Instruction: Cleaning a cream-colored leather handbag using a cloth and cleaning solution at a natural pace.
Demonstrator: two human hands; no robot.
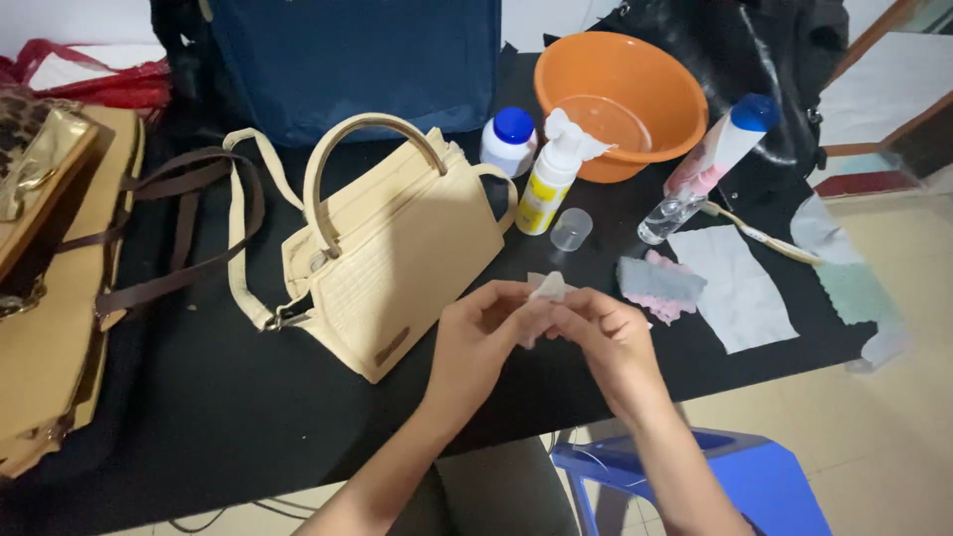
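Small white wipe (549, 288) held over black table (248, 417).
Pinched by fingers of left hand (481, 333) and right hand (608, 337), near cream handbag (392, 253), ready to rub.

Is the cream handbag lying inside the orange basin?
No, the cream handbag lies on the black table, left of the hands, while the orange basin sits apart at the table's far side.

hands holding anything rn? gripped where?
Yes. Both the left hand and right hand pinch a small white wipe between fingertips, at its lower part; its top pokes up above the fingers, over the black table.
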